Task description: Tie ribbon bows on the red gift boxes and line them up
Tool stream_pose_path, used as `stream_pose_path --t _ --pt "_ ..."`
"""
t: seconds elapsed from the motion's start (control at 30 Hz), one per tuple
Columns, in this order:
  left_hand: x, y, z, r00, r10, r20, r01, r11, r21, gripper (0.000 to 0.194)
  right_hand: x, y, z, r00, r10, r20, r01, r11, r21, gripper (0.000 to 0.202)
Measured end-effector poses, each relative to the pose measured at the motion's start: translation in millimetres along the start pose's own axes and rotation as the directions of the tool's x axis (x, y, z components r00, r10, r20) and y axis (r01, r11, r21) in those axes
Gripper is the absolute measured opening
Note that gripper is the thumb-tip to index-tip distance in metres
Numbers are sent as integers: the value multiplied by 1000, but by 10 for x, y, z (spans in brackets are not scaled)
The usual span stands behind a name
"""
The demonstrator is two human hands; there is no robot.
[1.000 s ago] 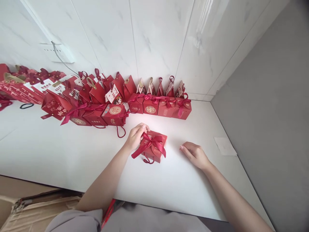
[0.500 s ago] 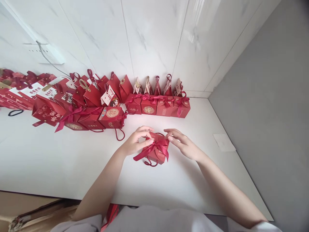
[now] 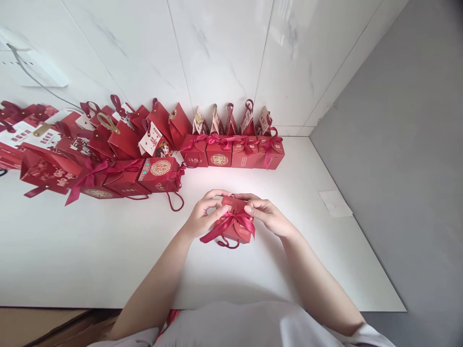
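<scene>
Across bench (image 3: 108, 260), right hand (image 3: 267, 214) has come in from well apart to red box (image 3: 234, 233), joining left hand (image 3: 204, 214): now a two-handed hold. Box sits between both hands' fingers, pinched at its far side. Ribbon bow (image 3: 234, 219) just nearside of fingers.

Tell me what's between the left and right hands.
The head view shows the red gift box, tied with a ribbon bow, between the left hand and right hand.
</scene>
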State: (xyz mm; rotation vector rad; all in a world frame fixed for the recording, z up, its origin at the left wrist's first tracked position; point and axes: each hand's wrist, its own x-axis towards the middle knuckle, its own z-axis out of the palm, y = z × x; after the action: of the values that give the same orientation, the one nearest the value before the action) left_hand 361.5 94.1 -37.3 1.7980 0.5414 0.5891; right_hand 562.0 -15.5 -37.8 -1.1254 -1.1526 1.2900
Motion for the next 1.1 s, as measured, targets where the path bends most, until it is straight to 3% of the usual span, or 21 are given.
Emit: stream_pose_path --t 0.23,0.33,0.4,0.5,0.57,0.67,0.73,0.8,0.9,1.1 --pt "-1 20 71 999 10 -47 -6 996 91 25 -24 79 8 999 -13 -29 13 1000 16 32" --pt "-16 88 31 992 -5 -129 24 989 143 17 -37 74 6 999 -18 -39 19 1000 12 30" --pt "-68 159 -43 981 -95 -171 138 955 262 23 -43 67 6 999 -26 -39 26 1000 3 29" --pt "-219 252 -179 930 -332 -155 366 813 454 43 -47 68 3 999 -33 -40 32 999 -6 28" --pt "-339 276 -240 864 -489 -118 483 741 466 49 -48 78 -1 998 -33 -47 33 999 -4 28" --pt "-467 243 -253 794 -606 47 552 751 361 48 -47 94 -9 998 -34 -46 33 999 -10 27" --pt "-497 192 -231 792 -585 174 545 806 232 45 -48 96 -10 999 -33 -35 32 999 -11 28" --pt "-495 138 -213 817 -522 245 516 851 95 42 -48 89 -8 999 -28 -24 28 1000 0 31" --pt "-472 78 -215 850 -443 284 470 882 -33 42 -48 76 -9 1000 -26 -18 26 1000 4 35" --pt "-435 25 -236 876 -377 300 420 902 -95 40 -36 97 -41 999 -40 -7 40 999 -18 39"
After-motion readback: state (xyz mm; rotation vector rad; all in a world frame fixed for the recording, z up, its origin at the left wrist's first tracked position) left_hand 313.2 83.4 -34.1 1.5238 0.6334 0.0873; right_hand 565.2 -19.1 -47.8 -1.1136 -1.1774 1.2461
